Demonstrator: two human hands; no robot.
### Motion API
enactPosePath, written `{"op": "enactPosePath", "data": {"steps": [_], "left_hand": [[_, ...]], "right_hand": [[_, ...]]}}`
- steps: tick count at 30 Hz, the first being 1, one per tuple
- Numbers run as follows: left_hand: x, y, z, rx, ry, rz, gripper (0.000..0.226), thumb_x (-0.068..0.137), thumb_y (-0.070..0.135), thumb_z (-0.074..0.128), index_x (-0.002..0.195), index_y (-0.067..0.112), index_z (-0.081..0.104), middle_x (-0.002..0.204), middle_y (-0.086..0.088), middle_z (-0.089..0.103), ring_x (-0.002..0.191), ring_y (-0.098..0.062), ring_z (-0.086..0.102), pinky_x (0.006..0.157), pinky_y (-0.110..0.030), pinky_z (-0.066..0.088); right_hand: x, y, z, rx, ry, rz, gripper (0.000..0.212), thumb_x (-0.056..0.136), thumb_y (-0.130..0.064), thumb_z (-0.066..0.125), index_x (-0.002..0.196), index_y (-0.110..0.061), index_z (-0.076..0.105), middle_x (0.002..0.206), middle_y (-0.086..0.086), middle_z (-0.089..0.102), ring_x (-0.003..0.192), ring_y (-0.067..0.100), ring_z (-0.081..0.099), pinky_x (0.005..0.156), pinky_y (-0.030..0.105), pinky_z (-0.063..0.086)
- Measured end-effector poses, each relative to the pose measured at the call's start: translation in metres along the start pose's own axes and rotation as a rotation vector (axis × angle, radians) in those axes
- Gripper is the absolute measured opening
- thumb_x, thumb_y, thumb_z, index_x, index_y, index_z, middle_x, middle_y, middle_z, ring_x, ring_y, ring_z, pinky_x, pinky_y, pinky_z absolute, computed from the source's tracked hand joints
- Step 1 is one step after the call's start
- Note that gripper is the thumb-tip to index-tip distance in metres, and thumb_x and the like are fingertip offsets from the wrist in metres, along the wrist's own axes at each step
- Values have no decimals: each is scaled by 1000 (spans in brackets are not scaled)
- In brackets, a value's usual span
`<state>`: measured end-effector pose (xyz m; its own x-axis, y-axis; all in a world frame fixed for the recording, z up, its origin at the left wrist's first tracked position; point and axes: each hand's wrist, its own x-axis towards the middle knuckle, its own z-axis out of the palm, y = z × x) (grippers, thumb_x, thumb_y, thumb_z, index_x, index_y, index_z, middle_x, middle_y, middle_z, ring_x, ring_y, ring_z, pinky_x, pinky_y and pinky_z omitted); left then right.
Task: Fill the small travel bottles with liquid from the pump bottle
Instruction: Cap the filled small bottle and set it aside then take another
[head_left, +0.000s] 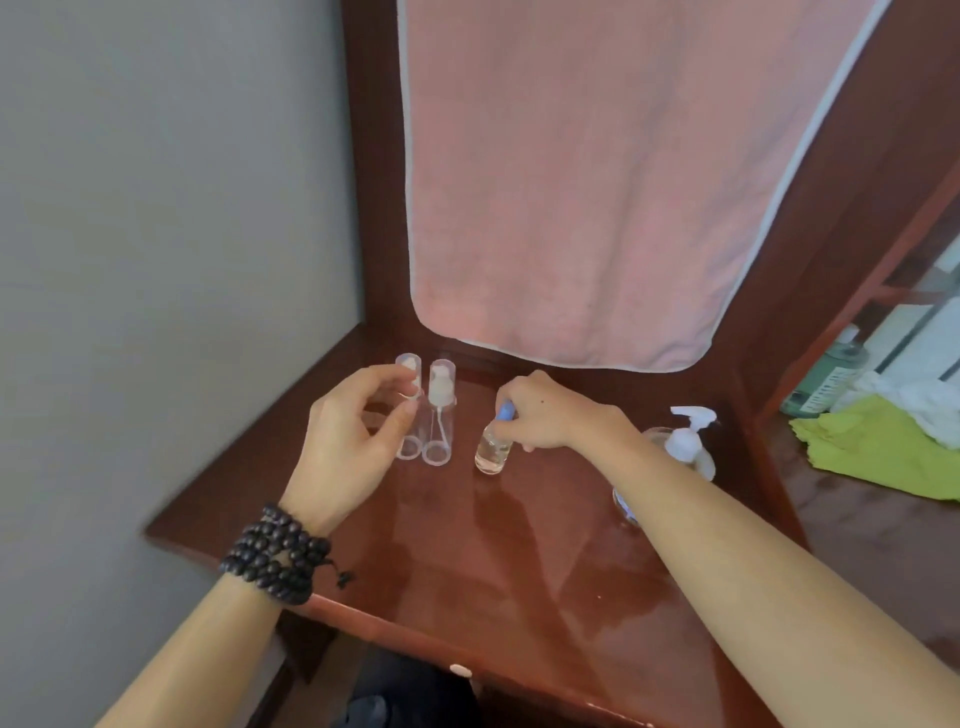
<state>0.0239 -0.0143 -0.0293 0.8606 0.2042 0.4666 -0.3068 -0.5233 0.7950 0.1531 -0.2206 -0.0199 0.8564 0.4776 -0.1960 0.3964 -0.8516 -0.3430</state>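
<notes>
Two empty clear travel spray bottles stand side by side at the back of the glossy red-brown table (519, 561). My left hand (348, 441) pinches the left spray bottle (409, 441) between thumb and fingers; the right spray bottle (440, 415) stands free beside it. A small bottle (490, 453) partly filled with clear liquid stands further right. My right hand (545, 415) grips its blue cap (505, 412) from above. The pump bottle (688, 441), clear with a white pump head, stands at the right, partly hidden behind my right forearm.
A pink towel (597, 182) hangs over the mirror frame behind the bottles. A grey wall (156, 260) borders the table on the left. A green cloth (883, 452) and white items lie on the surface to the right. A drawer knob (460, 670) sits below the front edge.
</notes>
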Motion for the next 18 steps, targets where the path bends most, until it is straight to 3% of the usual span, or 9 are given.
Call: {"op": "enactPosePath", "data": {"steps": [7, 10, 14, 18], "left_hand": [[-1, -7, 4, 14, -19, -13, 25, 89, 9, 64, 111, 21, 66, 101, 14, 69, 92, -2, 65, 75, -10, 49], [0, -7, 5, 12, -24, -15, 25, 89, 11, 64, 111, 22, 66, 101, 15, 69, 93, -2, 65, 77, -16, 51], [0, -3, 3, 15, -7, 6, 25, 89, 10, 64, 112, 22, 65, 100, 15, 69, 92, -3, 66, 75, -14, 52], [-2, 1, -4, 5, 10, 13, 25, 89, 9, 64, 109, 24, 65, 97, 15, 69, 89, -3, 66, 72, -11, 50]], "right_hand": [[1, -11, 5, -81, -4, 10, 21, 89, -32, 69, 80, -14, 62, 96, 9, 62, 71, 28, 66, 67, 39, 56], [0, -21, -2, -176, 131, -91, 37, 88, -46, 67, 104, -12, 64, 103, 3, 61, 86, 25, 61, 75, 41, 53], [6, -50, -5, -51, 314, -293, 50, 90, -47, 65, 127, -14, 60, 106, -2, 59, 96, 19, 56, 81, 37, 47], [11, -59, -5, -77, 327, -240, 22, 92, -35, 64, 96, -14, 67, 90, 0, 65, 88, 25, 61, 83, 46, 51]]}}
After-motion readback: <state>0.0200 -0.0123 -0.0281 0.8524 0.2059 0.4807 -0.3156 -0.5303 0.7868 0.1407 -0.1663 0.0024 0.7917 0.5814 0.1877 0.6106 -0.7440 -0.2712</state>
